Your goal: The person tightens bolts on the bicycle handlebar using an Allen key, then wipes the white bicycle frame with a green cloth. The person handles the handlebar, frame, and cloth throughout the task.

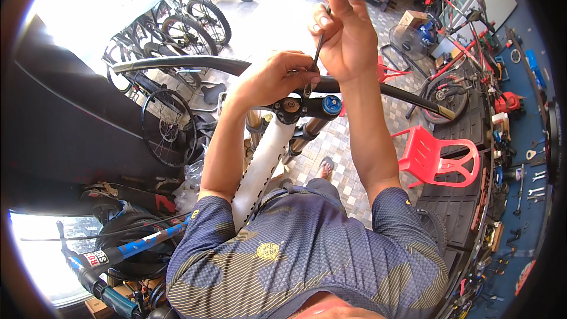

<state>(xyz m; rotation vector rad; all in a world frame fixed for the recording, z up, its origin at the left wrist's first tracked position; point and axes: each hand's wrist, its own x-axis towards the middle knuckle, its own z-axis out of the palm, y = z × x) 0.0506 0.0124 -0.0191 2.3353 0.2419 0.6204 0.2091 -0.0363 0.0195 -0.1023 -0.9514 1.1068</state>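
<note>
A white bicycle frame [263, 165] rises in front of my chest to a black stem and fork crown [289, 106] with a blue fork cap [332, 104]. A long black handlebar [177, 62] runs across the stem. My left hand [274, 78] is closed over the handlebar right at the stem. Above it, my right hand [345, 29] pinches a thin metal hex key [316, 56]. The key's lower end points down to the stem beside my left fingers; its tip is hidden there.
A red plastic chair [440, 156] stands at the right on the tiled floor. A loose spoked wheel [168, 127] and parked bicycles [189, 29] are at the left. A floor fan [407, 41] and a red bicycle [460, 53] stand at the back right. Hand tools hang on the blue wall [534, 183]. A blue frame [127, 248] lies lower left.
</note>
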